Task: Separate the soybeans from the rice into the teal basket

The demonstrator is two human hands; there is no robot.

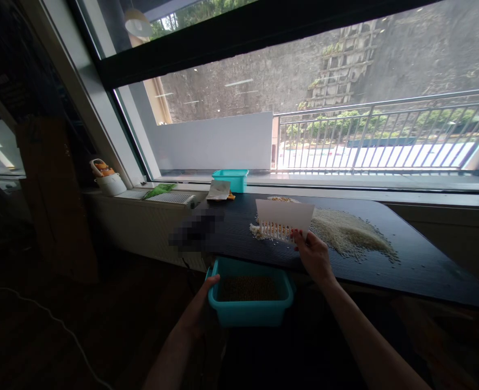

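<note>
My left hand (205, 295) grips the left rim of a teal plastic tub (250, 311) holding dark greenish grains, kept just below the front edge of a dark table (418, 260). My right hand (313, 253) is closed on the lower edge of a white comb-like scoop (283, 218), whose teeth stand in a small heap of pale grains (259, 232). A much larger pile of white rice (347, 230) spreads to the right of the scoop.
A second teal tub (231, 179) and a small paper bag (218, 190) sit at the table's far edge by the window. A white pot (110, 183) and green packet (159, 189) rest on the radiator ledge at left. A white cable (52, 319) crosses the floor.
</note>
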